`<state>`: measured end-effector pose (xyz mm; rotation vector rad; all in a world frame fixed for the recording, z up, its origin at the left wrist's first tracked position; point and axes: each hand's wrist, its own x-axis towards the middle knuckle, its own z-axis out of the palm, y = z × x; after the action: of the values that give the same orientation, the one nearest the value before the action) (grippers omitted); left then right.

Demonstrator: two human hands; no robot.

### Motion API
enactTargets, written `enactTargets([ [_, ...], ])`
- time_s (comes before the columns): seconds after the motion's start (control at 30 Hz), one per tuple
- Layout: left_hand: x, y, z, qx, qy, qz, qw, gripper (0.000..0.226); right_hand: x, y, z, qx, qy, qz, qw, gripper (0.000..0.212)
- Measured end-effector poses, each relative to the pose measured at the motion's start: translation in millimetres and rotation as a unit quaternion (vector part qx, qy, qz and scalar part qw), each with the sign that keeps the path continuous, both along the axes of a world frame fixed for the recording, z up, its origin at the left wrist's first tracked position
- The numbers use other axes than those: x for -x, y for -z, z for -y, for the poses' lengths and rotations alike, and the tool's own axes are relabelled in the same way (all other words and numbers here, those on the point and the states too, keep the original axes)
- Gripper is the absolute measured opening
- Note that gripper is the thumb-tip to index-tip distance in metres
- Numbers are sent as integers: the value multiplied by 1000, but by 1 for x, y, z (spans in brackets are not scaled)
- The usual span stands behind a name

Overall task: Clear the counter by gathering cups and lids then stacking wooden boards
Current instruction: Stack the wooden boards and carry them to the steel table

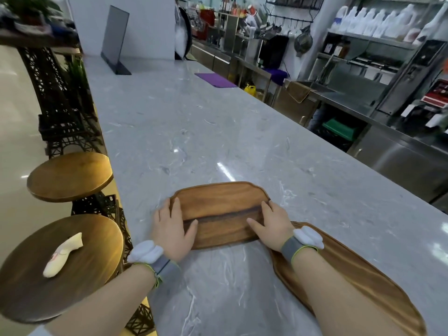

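Observation:
A small wooden board [220, 204] lies on the grey marble counter [194, 122] in front of me. My left hand [172, 229] grips its left end, thumb on top. My right hand [271, 224] grips its right end in the same way. The board's near right corner rests over the far tip of a larger wooden board [358, 277], which runs along the counter to the lower right, partly under my right forearm. No cups or lids are in view.
Two round wooden stools [70, 177] [60, 265] stand left of the counter; the nearer one carries a small white cloth object [63, 254]. A purple mat [215, 80] and a grey sign stand [114, 42] sit far down the counter. Steel kitchen units run along the right.

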<state>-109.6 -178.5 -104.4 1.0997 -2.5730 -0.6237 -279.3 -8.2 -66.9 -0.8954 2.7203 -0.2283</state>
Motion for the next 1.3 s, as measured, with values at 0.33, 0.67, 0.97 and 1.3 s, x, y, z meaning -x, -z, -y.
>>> enactTargets([
  [0.33,18,-5,7,-70,-83,-29,994,74,11,0,22,-10,112,-8,994,75],
  [0.67,28,-17,13,-76,-128,-21,989,86,13,-11,25,99,164,88,977,89],
  [0.97,24,-27,34,-150,-157,-78,973,86,9,-19,23,222,191,124,948,101],
  [1.3,23,-52,33,-213,-142,-142,956,93,10,-29,0,256,216,119,935,83],
])
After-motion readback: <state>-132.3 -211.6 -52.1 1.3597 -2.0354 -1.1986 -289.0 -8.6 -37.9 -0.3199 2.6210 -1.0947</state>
